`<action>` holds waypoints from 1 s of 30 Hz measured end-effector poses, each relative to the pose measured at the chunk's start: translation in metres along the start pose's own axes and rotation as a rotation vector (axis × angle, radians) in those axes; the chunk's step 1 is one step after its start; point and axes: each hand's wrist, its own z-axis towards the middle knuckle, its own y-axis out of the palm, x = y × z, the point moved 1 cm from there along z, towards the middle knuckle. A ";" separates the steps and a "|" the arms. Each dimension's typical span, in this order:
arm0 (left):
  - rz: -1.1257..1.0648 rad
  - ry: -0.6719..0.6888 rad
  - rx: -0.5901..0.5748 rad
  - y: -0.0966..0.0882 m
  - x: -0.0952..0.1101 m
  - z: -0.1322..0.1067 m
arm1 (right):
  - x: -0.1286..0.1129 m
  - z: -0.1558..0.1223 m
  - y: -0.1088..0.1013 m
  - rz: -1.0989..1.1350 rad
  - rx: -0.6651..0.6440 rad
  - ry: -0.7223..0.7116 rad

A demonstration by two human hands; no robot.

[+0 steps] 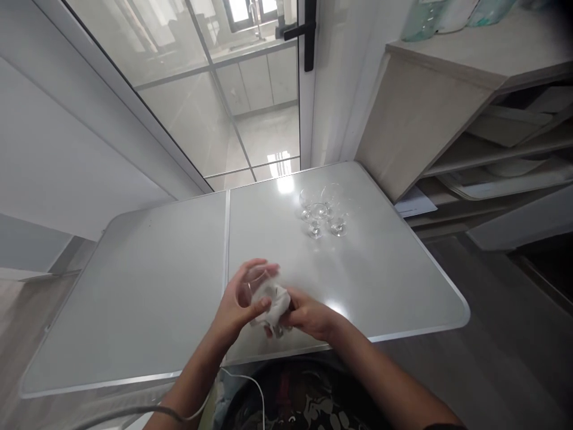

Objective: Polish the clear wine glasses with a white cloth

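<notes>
Near the front edge of the table (188,269), both my hands are close together. My left hand (242,298) curls around a clear drinking glass (257,283), its thumb lying against a crumpled white cloth (277,300). The glass is partly covered by the cloth and fingers, and its outline is blurred. My right hand (307,312) is closed on the cloth, pressing it to the glass. Farther back on the table stand several clear stemmed glasses (315,229), grouped together; their edges are faint.
Beyond the table is a glass-paned door with a black handle (308,33). To the right, a wooden shelf unit (425,107) holds trays and papers, with glass jars (423,21) on top. A white cable (255,382) hangs by my lap.
</notes>
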 end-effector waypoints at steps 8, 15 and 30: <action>0.234 0.167 0.366 0.032 -0.001 0.006 | 0.020 0.007 0.013 -0.619 0.559 -0.268; -0.117 -0.030 -0.012 0.022 0.000 0.007 | 0.019 0.000 0.011 -0.240 0.168 -0.073; 0.057 0.186 0.402 0.023 -0.002 -0.005 | 0.008 -0.006 0.016 -0.705 0.121 -0.277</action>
